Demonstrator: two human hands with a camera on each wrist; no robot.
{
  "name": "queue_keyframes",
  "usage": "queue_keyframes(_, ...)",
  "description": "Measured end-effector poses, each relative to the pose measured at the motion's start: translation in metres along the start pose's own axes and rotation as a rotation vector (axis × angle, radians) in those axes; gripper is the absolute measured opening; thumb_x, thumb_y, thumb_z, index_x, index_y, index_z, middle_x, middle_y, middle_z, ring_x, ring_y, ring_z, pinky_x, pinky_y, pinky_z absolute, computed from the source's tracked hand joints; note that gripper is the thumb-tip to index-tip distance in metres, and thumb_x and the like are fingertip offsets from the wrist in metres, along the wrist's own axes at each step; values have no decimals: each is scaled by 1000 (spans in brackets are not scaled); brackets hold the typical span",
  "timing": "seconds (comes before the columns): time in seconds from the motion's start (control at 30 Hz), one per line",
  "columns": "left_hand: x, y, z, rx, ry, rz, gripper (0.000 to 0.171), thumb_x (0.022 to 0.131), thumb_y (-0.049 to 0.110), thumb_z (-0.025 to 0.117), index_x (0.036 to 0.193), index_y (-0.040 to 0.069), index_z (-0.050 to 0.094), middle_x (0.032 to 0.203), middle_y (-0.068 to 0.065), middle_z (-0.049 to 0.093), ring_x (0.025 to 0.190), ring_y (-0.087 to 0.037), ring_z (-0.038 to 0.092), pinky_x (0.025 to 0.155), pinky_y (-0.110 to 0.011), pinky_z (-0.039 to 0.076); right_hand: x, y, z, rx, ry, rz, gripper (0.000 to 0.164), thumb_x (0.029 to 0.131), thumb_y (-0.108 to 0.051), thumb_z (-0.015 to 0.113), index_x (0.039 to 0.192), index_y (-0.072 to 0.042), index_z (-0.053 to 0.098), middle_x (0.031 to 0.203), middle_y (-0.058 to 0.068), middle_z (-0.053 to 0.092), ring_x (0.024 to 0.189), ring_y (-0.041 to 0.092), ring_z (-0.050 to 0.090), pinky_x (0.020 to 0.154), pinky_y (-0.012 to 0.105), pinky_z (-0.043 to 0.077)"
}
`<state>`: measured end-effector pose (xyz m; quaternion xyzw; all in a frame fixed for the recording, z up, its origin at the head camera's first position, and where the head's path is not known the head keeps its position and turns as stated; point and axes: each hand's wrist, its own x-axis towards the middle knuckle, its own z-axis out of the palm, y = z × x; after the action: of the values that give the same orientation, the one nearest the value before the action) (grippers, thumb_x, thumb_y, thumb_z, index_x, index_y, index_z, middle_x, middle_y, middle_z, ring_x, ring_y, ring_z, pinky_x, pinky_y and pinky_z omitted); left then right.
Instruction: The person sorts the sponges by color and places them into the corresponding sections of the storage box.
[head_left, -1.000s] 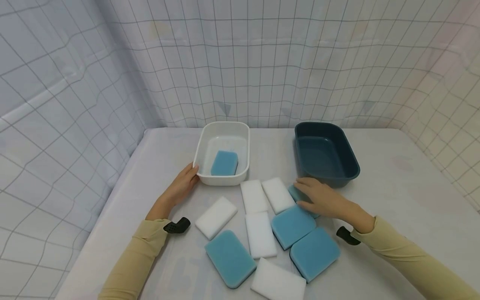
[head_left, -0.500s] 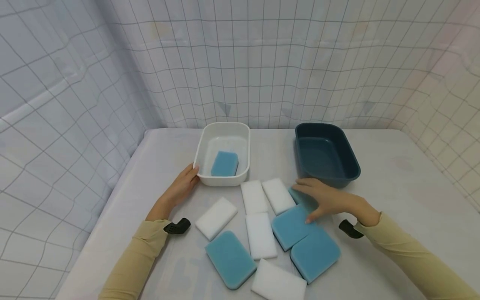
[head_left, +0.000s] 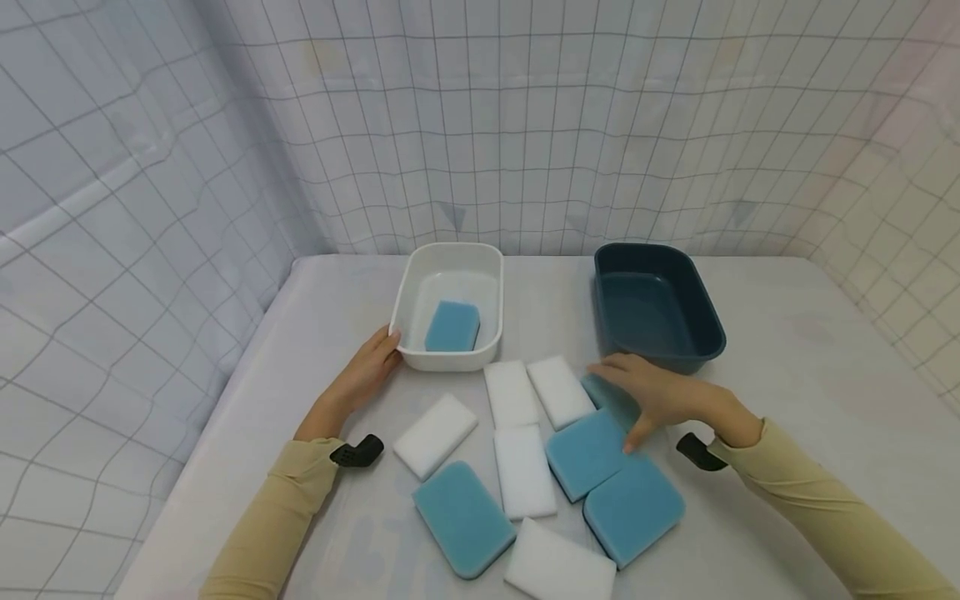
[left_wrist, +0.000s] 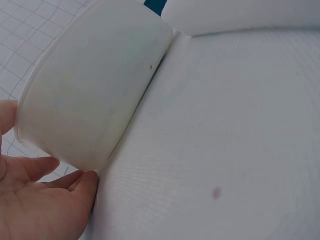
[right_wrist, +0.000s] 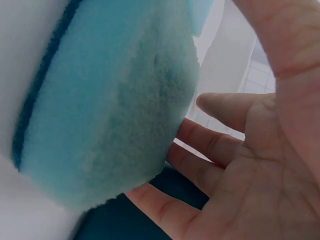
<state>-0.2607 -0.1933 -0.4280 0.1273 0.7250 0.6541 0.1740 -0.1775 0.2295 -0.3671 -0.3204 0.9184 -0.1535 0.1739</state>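
Spread rather than clenched, our right hand [head_left: 654, 390] sets its fingertips along the far edge of a light-blue sponge [right_wrist: 120, 100], its thumb held apart towards a neighbouring sponge [head_left: 587, 456]; whether that thumb touches, we cannot tell. Our left hand [head_left: 366, 371] holds the white tub [head_left: 450, 362] at its near left corner, thumb at the rim, fingers lower against the outside. The sponge at our right hand lies just right of a white foam block [head_left: 561, 392] and in front of the dark blue tub [head_left: 648, 308], while the white tub stands further left with another blue sponge [head_left: 452, 325] inside. We judge our sponge to be light, soft and springy, hard to damage and unlikely to slip, with a thin dark layer that may be rougher and stiffer. Two opposite edges seem the best hold, thumb facing fingers, under a gentle squeeze. The tub looks light but stiff, its smooth wall perhaps slippery, so the rim suits us better. In the head view our palm hides much of the sponge; the right wrist view cuts off its top and our thumb's tip; the left wrist view gives only the tub's outside; and whether the sponge is raised at all, we cannot make out
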Motion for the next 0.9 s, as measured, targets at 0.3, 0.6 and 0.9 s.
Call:
queue_keyframes(0.3,1,1,1,-6,-4,12,61,104,35,26,152,8,0,160,-8,0,148,-26,2,122,-46,7,2,-3,-2,-137,25,54,111,53,-52,85,135,8,40,125,19,44,109,30,42,91,45,46)
queue_keyframes(0.6,1,3,1,-17,6,7,60,104,34,26,152,8,1,160,-8,1,148,-26,3,122,-46,8,-2,-1,-3,-51,23,66,111,55,-46,87,135,10,34,138,28,40,127,45,37,103,58,37)
queue_keyframes(0.9,1,0,-1,-23,6,-1,60,104,34,26,152,9,0,160,-7,1,148,-25,2,122,-45,8,-12,9,-1,-27,29,38,117,53,-40,90,141,7,28,142,22,38,128,41,35,102,57,37)
